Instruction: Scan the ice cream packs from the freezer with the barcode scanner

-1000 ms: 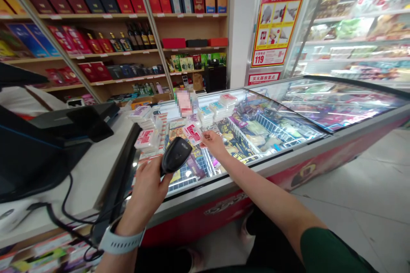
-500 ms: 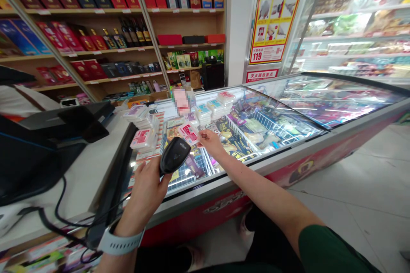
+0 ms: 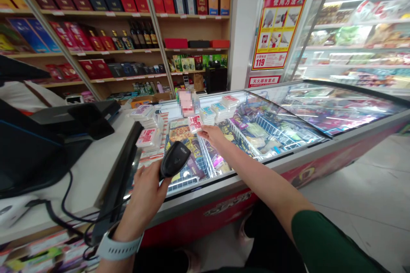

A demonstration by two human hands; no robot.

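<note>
Pack pinched by its edge in my right hand, out over the freezer, near the blue-labelled packs, and my left hand grips the scanner!

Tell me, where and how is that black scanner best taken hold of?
Take the black scanner by its narrower near end, behind the broad head, probably from the person's side, where the left grip holds it. The head points up and away from the person, so this approach should leave it free. Whatever the grip wraps is hidden.
</note>
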